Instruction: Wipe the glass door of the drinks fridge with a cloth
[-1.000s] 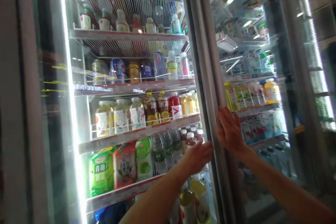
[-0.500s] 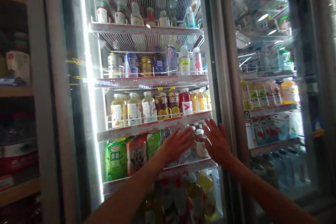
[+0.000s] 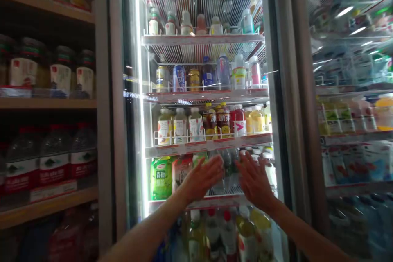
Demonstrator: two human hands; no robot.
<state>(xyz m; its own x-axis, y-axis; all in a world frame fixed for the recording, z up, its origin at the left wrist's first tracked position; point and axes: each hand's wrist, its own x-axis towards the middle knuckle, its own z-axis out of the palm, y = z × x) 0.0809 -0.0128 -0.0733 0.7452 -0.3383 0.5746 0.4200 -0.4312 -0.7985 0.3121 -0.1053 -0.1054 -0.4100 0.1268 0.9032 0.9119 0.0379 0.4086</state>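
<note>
My left hand (image 3: 204, 176) reaches forward with its fingers stretched out, and nothing is in it. To its right my right hand (image 3: 253, 178) is also open and empty, fingers extended, with a gap between the two hands. Both appear in front of a lower shelf of a lit drinks fridge; whether they touch the glass I cannot tell. Beside my left hand stand a green pouch (image 3: 161, 178) and a reddish pouch (image 3: 181, 170). Clear bottles (image 3: 227, 163) show between the hands. White-capped bottles (image 3: 270, 168) are partly hidden behind my right hand.
Above the hands, a shelf holds tea bottles (image 3: 164, 127) and a red drink bottle (image 3: 238, 120); cans (image 3: 179, 77) stand higher. A metal door frame (image 3: 302, 102) is at right, next to another fridge. Wooden shelves (image 3: 49, 103) with bottled drinks stand at left.
The view has turned left, so the fridge sits farther right and more of the wooden shelving shows. Both hands remain raised and open, slightly lower in the picture.
</note>
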